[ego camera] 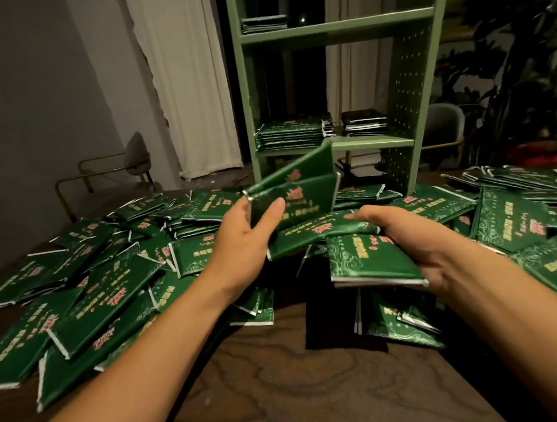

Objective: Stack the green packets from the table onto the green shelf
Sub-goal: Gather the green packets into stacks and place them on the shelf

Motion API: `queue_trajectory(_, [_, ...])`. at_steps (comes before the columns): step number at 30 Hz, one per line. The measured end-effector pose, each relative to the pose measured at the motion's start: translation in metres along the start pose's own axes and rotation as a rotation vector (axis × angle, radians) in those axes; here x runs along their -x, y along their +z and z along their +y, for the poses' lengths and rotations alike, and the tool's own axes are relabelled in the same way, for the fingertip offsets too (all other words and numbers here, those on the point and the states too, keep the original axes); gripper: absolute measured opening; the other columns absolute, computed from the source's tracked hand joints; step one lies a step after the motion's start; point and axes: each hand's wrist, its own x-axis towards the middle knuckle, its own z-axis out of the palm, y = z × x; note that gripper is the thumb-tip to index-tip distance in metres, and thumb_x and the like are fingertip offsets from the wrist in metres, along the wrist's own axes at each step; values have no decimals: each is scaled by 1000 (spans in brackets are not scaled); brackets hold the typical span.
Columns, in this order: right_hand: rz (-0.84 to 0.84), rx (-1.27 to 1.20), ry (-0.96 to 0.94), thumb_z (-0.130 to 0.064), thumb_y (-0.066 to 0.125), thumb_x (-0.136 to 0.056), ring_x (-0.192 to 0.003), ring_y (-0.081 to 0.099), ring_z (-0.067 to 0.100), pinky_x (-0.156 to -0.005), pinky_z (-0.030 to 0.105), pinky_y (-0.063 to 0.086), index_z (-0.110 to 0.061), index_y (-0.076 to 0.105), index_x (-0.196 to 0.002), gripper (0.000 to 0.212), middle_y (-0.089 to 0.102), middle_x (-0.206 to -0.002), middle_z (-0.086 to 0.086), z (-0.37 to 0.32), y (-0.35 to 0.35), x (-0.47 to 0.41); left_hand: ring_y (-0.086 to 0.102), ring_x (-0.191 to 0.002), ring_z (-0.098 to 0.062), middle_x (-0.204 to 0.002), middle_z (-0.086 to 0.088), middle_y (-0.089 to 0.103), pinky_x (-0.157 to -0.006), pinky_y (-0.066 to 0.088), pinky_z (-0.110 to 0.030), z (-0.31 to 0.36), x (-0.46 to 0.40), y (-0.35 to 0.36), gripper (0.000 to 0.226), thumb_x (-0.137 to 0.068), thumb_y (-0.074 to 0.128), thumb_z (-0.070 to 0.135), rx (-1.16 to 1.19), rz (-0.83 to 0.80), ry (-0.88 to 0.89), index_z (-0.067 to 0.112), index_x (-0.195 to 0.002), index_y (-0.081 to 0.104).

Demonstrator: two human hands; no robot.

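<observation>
Both hands (247, 228) — green packets (304, 192).

1. Packets (112, 286): dark glossy green, red and gold print, pale swirl borders, silver-white edges.
2. Shelf (338, 30): pale sage green, with dotted perforated side panels.
3. Tabletop (310, 383): dark brown with swirling wood grain.
4. Curtain (181, 76): off-white.

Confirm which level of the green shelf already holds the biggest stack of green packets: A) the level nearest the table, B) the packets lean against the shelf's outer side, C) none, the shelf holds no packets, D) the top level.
A: the largest stack of green packets lies on the lowest level of the green shelf, while the upper level holds only a small stack.
</observation>
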Motion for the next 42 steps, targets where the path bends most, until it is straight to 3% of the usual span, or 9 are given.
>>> queue_trajectory(3, [65,-91,34,-8,47,-100,-41,64,17,-37,23,51,-1,62,-81,25,65,-55,11,-6,1,-3,73,-90,-13,-93,4,77,-73,57,-29,4,6,8,20,-101,55,11,79,-137,-81,22,-99,72])
queue_trajectory(9, [96,-197,14,-7,44,-102,-43,66,16,-37,22,50,4,60,-91,22,67,-59,14,-8,2,-3,70,-101,-10,-103,11,75,-86,57,-28,0,6,0,33,-74,76,30,64,-368,-2,42,-104,72])
queue_trajectory(14, [92,-223,-1,-12,49,-102,-54,71,19,-48,28,59,0,66,-98,21,72,-71,15,-3,0,-9,67,-94,10,-93,32,71,-80,49,-8,-1,5,6,43,-91,67,-2,-199,-295,98,35,-108,56])
queue_trajectory(18, [250,-111,-9,-13,48,-103,-46,66,17,-39,24,51,-4,66,-101,20,69,-65,11,0,-2,-16,71,-100,-12,-97,14,75,-76,58,-22,-10,1,8,25,-98,59,4,-18,-103,41,27,-107,63])
queue_trajectory(22, [423,103,-157,-7,50,-103,-63,65,18,-45,26,54,-16,57,-121,21,67,-95,15,3,-9,-25,73,-102,-20,-98,8,75,-79,61,-32,-15,-5,4,16,-99,60,10,37,42,28,23,-107,62])
queue_trajectory(27, [327,-29,-186,-1,54,-99,-79,69,19,-52,20,56,-1,63,-94,10,67,-100,15,5,-7,-27,69,-104,-10,-104,12,74,-91,56,-34,-10,1,9,29,-98,62,5,-107,-94,116,32,-107,63])
queue_trajectory(31, [173,-368,-184,4,37,-96,-80,76,22,-66,26,62,10,58,-112,27,72,-101,22,-1,-10,-21,69,-106,-21,-107,4,72,-94,55,-43,-9,3,10,22,-90,63,22,-58,-215,77,30,-111,65])
queue_trajectory(36, [109,-315,-208,25,40,-82,-101,73,27,-81,25,60,17,63,-108,36,73,-110,22,2,-12,-24,65,-111,-4,-116,17,67,-100,54,-38,-7,7,6,65,-70,84,44,-258,-298,90,35,-126,52])
queue_trajectory(42, [171,-281,-238,6,67,-84,-106,71,23,-79,22,60,12,67,-110,27,73,-112,19,8,-14,-33,54,-127,-2,-134,20,56,-109,46,-38,-11,9,8,99,-62,93,42,-427,-334,132,39,-144,37])
